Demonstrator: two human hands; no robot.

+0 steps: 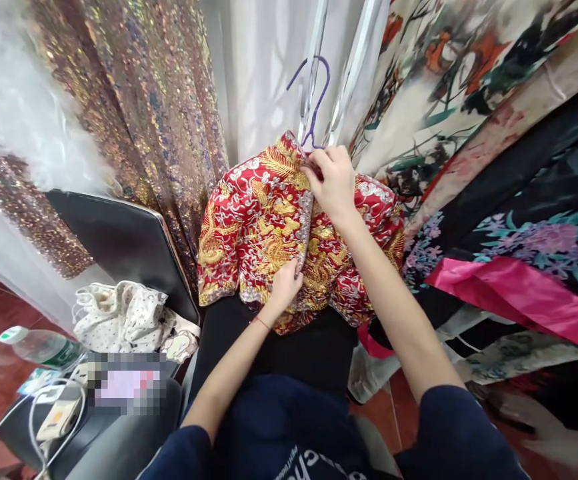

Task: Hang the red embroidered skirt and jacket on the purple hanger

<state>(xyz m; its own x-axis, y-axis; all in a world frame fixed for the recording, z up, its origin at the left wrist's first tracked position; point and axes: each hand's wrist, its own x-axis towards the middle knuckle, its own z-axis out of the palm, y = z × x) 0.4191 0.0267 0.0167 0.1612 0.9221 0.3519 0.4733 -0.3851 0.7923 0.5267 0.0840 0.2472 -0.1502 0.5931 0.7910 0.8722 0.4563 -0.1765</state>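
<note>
A small red jacket (273, 213) with gold and silver embroidery and a stand collar rests on my lap. From its neck rises the hook of a purple hanger (323, 107). My left hand (286, 285) is closed on the jacket's silver-trimmed front edge, low down near the hem. Higher up, my right hand (335, 183) pinches the front edge just beneath the collar, thumb and fingers together. The body of the hanger is hidden inside the jacket.
To the left, a black chair (119, 240) holds spotted white cloth (119, 317), a plastic bottle (43, 347), and a white cable (33, 420). Sequined fabric (169, 87) hangs behind it. On the right hang a floral garment (449, 73) and black embroidered cloth with a pink band (513, 293).
</note>
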